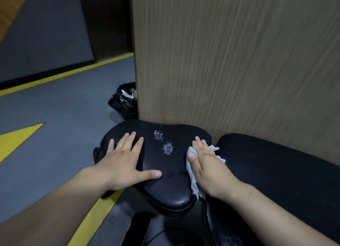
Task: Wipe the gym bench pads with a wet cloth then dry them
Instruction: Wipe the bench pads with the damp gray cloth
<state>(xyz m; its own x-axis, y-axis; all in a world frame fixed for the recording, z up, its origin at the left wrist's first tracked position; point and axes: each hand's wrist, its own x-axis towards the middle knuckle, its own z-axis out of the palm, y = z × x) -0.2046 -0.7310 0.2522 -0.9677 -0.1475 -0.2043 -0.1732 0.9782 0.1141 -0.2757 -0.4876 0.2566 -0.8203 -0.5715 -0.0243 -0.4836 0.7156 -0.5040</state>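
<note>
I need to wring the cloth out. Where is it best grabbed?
Probably pinch the frayed strip of cloth left of the right hand, coming from the left: the flat palm pins the rest to the seat pad.

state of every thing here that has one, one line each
seat pad, two wet splashes on top, unwiped
cloth, flattened on the seat pad under the right hand
left hand, flat, fingers spread, pressing the seat pad
right hand, flat, fingers straight, pressing the cloth
long pad, no splashes visible
bin bag, open, rubbish inside
</note>
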